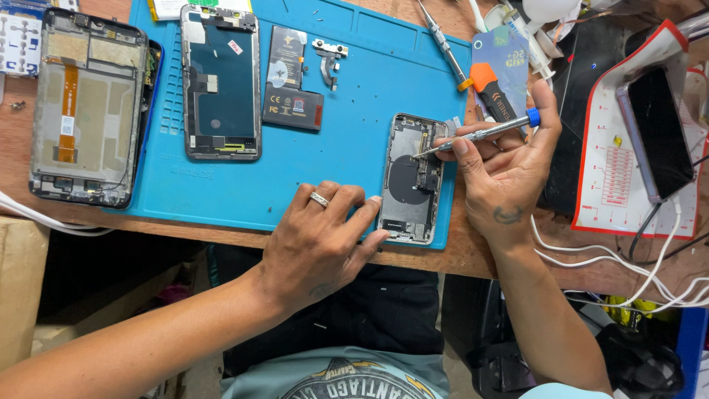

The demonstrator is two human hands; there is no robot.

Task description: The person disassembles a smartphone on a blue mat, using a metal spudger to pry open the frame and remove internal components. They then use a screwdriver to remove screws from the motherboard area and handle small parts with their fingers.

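Head view, step in hand: a screw inside the opened phone body [410, 179] is being worked, as far as I can judge; the tip of the blue-capped screwdriver [487, 133] rests near the upper middle of its interior.
Right hand [502, 174]: its grip is clamped on the screwdriver shaft, fingers pinching near the tip end.
Left hand [325, 236]: fingers spread flat, fingertips pressing the phone body's lower left edge; it holds nothing.
Next move calls for: a steady tip, light downward pressure, and the left hand keeping the body from sliding.
Where it lies: on the blue work mat [347, 155], at its lower right corner, on the tabletop [458, 255].
Its look: back open, dark round coil in the middle, metal frame, small components along the right side.
Nearby: a detached screen [221, 81] and a battery [292, 77] lie well apart on the mat.
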